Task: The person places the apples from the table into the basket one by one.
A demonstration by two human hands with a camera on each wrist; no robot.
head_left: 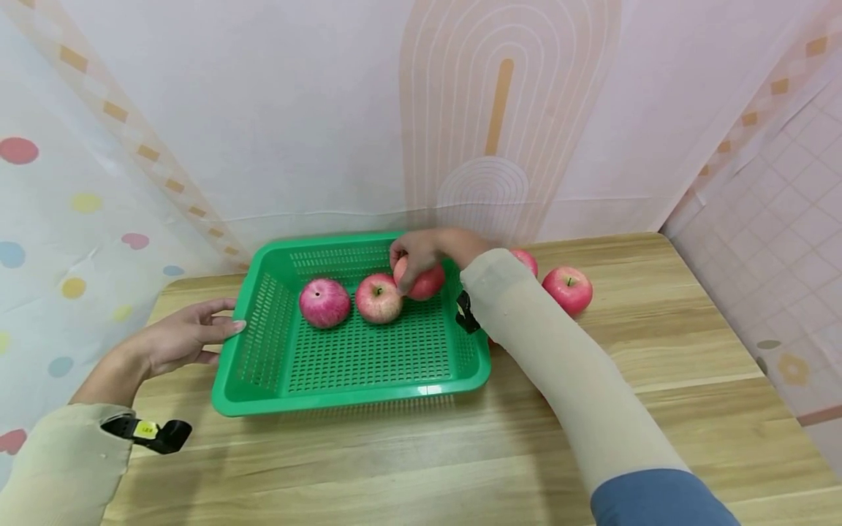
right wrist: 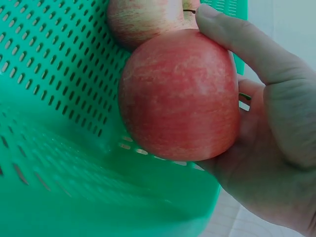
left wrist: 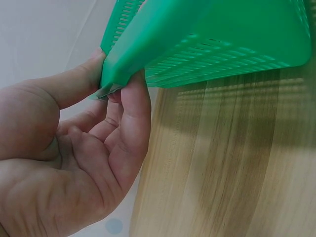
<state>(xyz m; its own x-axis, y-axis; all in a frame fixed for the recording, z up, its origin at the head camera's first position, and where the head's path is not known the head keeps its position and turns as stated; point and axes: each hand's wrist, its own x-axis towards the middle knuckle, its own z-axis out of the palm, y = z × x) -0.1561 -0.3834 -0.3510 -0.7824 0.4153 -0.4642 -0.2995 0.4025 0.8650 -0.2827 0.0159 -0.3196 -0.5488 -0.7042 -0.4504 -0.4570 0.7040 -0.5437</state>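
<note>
A green plastic basket [head_left: 355,401] with slotted walls stands on the wooden table. My left hand [head_left: 180,337] pinches its left rim, thumb on top and fingers beneath, as the left wrist view shows up close. Inside the basket, at the back right, my right hand [head_left: 421,252] grips a red apple [right wrist: 180,96], thumb on one side and fingers round the other. Left of that apple sit a paler red-and-yellow apple [head_left: 378,299] and a darker pink apple [head_left: 325,302], both on the basket floor.
Right of the basket, a red apple [head_left: 568,290] lies on the table [head_left: 658,343], with another apple [head_left: 525,261] partly hidden behind my right forearm. A patterned wall covering [head_left: 296,131] rises directly behind the table's back edge.
</note>
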